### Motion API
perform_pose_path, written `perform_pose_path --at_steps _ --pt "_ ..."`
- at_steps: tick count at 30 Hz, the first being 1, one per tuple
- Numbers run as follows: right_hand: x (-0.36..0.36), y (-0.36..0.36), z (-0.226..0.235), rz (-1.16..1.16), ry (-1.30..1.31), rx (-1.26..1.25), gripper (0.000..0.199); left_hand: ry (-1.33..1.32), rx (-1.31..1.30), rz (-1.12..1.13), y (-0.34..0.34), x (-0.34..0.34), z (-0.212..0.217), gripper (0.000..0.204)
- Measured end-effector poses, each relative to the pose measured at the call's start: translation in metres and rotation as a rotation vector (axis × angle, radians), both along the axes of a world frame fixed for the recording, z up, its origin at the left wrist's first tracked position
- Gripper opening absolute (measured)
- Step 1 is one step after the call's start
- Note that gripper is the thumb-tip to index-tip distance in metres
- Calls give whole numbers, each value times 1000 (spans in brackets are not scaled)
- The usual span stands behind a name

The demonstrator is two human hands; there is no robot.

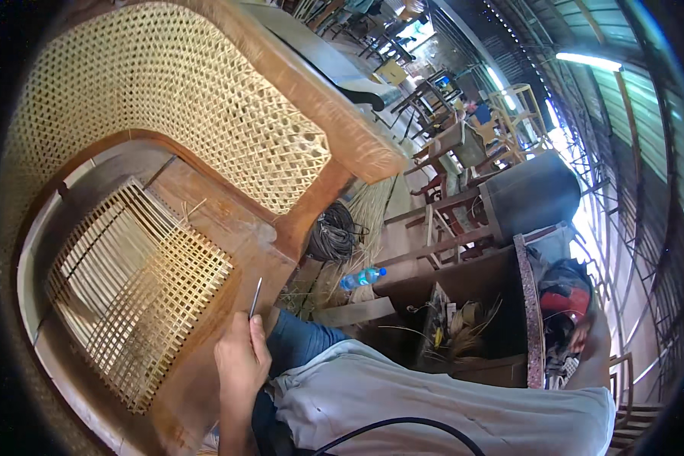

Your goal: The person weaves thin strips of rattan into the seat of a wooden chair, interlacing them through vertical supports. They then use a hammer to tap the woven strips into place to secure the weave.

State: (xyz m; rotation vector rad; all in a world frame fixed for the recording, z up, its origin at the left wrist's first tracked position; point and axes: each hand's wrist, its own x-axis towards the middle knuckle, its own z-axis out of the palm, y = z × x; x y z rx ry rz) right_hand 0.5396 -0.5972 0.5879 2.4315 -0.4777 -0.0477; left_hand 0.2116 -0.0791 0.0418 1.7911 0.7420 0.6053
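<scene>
My left hand [242, 351] is closed around a thin, pointed metal tool [257, 296] like an awl, its tip up. It is beside the wooden seat frame [239, 262] of a chair. Across the seat opening runs partly woven cane [171, 285], a tight grid on the near right and only parallel strands on the far left. Finished cane webbing [182, 76] fills the curved backrest. At the far right, my right hand [580, 336] reaches to a pile of dark and red cloth or bags [566, 292]; its fingers are too small and shaded to read.
A coil of dark cord [334, 232] and a plastic bottle with a blue cap [363, 279] lie beyond the chair. An open box [463, 277] to the right holds loose fibre strands [467, 323]. Farther off are several chair frames [520, 114] and a dark rounded seat [532, 194].
</scene>
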Motion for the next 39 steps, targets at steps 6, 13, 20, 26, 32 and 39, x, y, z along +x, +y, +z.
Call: perform_pose_path --at_steps 6,13,20,26,32,39 --pt "-22 -30 -3 -114 -56 10 28 -9 -46 -14 4 0 -3 24" --pt "-1 -25 -3 -117 -70 -4 27 -2 -54 -3 7 3 -5 20" --pt "2 -45 18 -172 -151 -11 26 -47 -100 -10 4 -2 -8 21" --pt "20 -24 45 -121 -183 -6 25 -70 -109 -3 7 -7 -10 21" --pt "44 23 79 73 -170 86 26 -52 -90 39 6 -5 -13 24" --pt "95 167 23 569 209 508 27 -169 -274 144 7 -9 -3 29"
